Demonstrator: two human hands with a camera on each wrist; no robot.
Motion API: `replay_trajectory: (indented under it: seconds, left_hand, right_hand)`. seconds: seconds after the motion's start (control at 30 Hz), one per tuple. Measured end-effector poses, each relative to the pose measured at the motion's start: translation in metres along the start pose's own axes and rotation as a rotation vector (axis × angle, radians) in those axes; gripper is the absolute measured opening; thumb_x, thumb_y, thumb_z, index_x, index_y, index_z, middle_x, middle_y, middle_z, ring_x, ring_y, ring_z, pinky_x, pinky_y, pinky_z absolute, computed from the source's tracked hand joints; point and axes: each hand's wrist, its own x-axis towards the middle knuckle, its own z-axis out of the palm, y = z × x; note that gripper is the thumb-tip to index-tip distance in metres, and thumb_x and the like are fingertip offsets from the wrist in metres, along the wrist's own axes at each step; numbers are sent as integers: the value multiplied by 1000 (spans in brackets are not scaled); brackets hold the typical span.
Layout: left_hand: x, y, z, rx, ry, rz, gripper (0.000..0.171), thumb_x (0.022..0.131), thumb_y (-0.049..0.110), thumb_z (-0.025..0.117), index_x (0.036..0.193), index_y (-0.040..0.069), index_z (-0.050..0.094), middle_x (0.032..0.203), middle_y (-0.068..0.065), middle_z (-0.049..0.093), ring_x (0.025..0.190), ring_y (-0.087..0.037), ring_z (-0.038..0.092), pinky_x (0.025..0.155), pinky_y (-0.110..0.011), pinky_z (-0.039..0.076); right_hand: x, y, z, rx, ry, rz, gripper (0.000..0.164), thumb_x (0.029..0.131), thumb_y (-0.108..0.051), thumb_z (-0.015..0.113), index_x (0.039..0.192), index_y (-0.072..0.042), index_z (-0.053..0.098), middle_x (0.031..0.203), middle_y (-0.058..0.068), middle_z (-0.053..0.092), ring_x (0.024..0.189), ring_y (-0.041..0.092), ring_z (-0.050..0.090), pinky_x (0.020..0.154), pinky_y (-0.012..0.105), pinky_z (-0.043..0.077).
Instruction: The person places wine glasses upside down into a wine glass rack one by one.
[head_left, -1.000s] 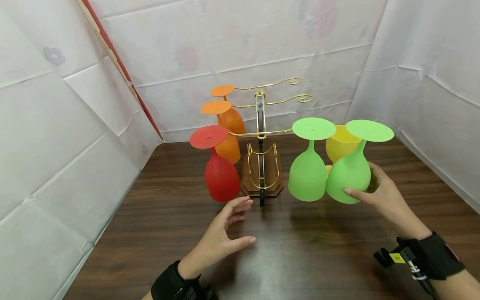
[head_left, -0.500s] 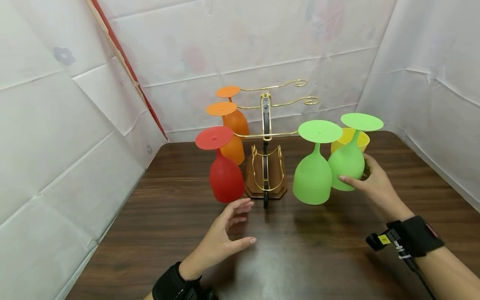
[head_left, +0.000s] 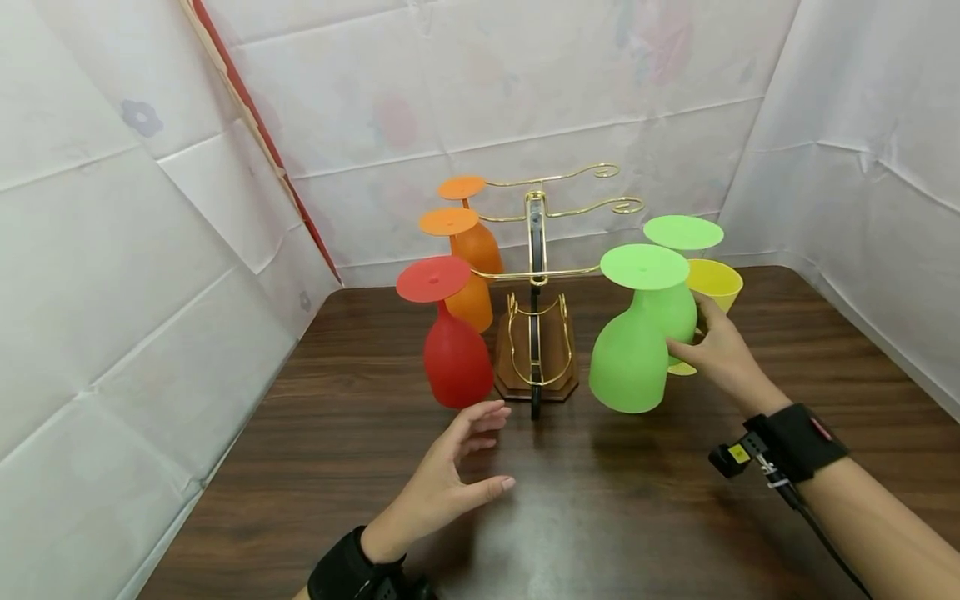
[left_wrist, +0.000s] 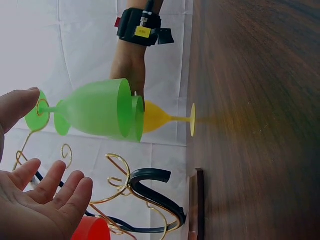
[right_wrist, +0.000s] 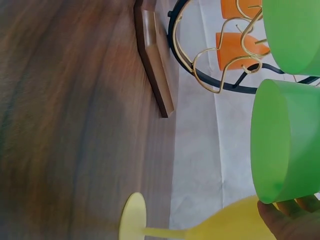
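My right hand (head_left: 723,354) holds a light green plastic goblet (right_wrist: 300,140) upside down by its bowl, rim facing down. In the head view this goblet sits right behind another green goblet (head_left: 628,367), which hangs inverted from the front right arm of a gold wire glass rack (head_left: 537,225). The held goblet's stem is mostly hidden there. My left hand (head_left: 450,475) hovers over the table in front of the rack with fingers relaxed and holding nothing. Its fingertips are close to a red goblet (head_left: 457,358) hanging inverted at the front left.
A yellow goblet (head_left: 716,282) stands upright on the table just behind my right hand. Two orange goblets, one nearer (head_left: 471,304) and one farther (head_left: 480,248), hang on the rack's left arms. Two right arms behind end in bare curls (head_left: 626,206). White cloth (head_left: 525,100) walls surround the brown table (head_left: 337,483).
My right hand has carried the green goblet left and farther back, from beside the hanging green goblet to behind it. My left hand has hardly moved. The head view has shifted slightly.
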Motion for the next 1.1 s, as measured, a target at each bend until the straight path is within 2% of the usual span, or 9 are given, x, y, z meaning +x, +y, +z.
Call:
replay_trajectory:
  seconds: [0.17, 0.33, 0.43, 0.6, 0.73, 0.87, 1.0, 1.1]
  left_hand:
    - [0, -1, 0, 1, 0, -7, 67, 82, 10, 73, 139, 18, 38, 137, -3, 47, 122, -20, 47, 97, -40, 45]
    - [0, 0, -1, -2, 1, -13, 67, 82, 11, 73, 139, 18, 38, 137, -2, 47, 122, -20, 47, 97, -36, 45]
    - [0, 0, -2, -1, 2, -17, 66, 82, 11, 73, 139, 19, 39, 137, -2, 47, 122, -19, 47, 97, -37, 45]
    - [-1, -1, -3, -4, 5, -21, 66, 83, 10, 73, 139, 18, 38, 137, -2, 47, 122, -20, 47, 97, -38, 45]
    - [-2, -1, -3, -4, 11, -23, 66, 83, 10, 73, 138, 19, 39, 137, -3, 47, 122, -20, 47, 97, -38, 45]
    - [-2, -1, -4, 3, 19, -18, 66, 82, 10, 73, 138, 19, 39, 137, -3, 47, 121, -20, 48, 97, -37, 45]
    - [-3, 0, -5, 12, 28, -17, 66, 83, 11, 73, 138, 18, 39, 137, -3, 47, 121, -20, 48, 97, -37, 45]
    - [-2, 0, -5, 18, 26, -12, 66, 83, 11, 73, 138, 18, 39, 137, -3, 48, 121, -19, 48, 97, -36, 45]
  right_hand:
    - [15, -5, 7, 80, -20, -47, 84, 92, -22, 62, 151, -8, 5, 147, 23, 22, 131, 39, 31, 99, 51, 38]
    - [30, -10, 14, 108, -14, -63, 84, 88, -25, 68, 150, -15, 13, 148, 17, 24, 134, 39, 28, 104, 55, 32]
    - [40, -12, 19, 112, -14, -62, 80, 87, -27, 69, 148, -18, 19, 147, 14, 27, 133, 37, 31, 103, 53, 34]
    - [54, -15, 26, 121, -28, -111, 68, 84, -24, 72, 140, -15, 35, 133, 9, 43, 120, 25, 45, 97, 46, 41]
    - [62, -16, 29, 113, -41, -155, 48, 84, -23, 72, 124, -9, 48, 113, 9, 54, 103, 19, 53, 88, 38, 44]
    - [65, -17, 29, 127, -55, -187, 30, 87, -21, 69, 105, -4, 50, 90, 12, 54, 82, 20, 52, 76, 31, 42]
    - [66, -14, 31, 168, -83, -195, 28, 90, -21, 65, 104, -3, 50, 87, 13, 51, 77, 21, 48, 71, 30, 40]
    - [66, -11, 31, 179, -92, -171, 31, 91, -23, 64, 111, -3, 52, 92, 11, 54, 80, 19, 53, 70, 27, 45]
